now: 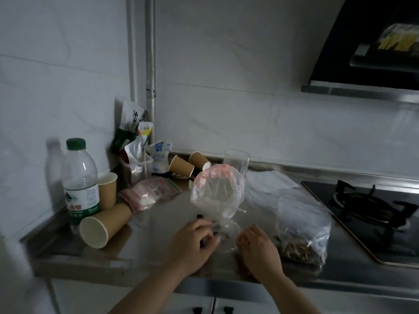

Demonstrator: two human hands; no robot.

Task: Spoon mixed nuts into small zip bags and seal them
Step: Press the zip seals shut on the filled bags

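Observation:
A small clear zip bag [217,196] with a red-striped mouth stands open and upright on the steel counter [145,250]. A few dark nuts lie in its bottom. My left hand [195,239] pinches the bag's lower left part. My right hand [258,248] grips the bag's lower right edge. A big clear bag of mixed nuts [301,232] sits just right of my right hand. A thin white stick [241,210], maybe a spoon handle, pokes out behind the small bag. One loose dark nut [199,215] lies on the counter.
A water bottle [80,182] stands at left with paper cups: one upright [107,189], one lying down [104,225], two more tipped over [181,166] at the back. Snack packets [149,193], an empty glass [237,160] and a gas hob [371,211] at right surround the spot.

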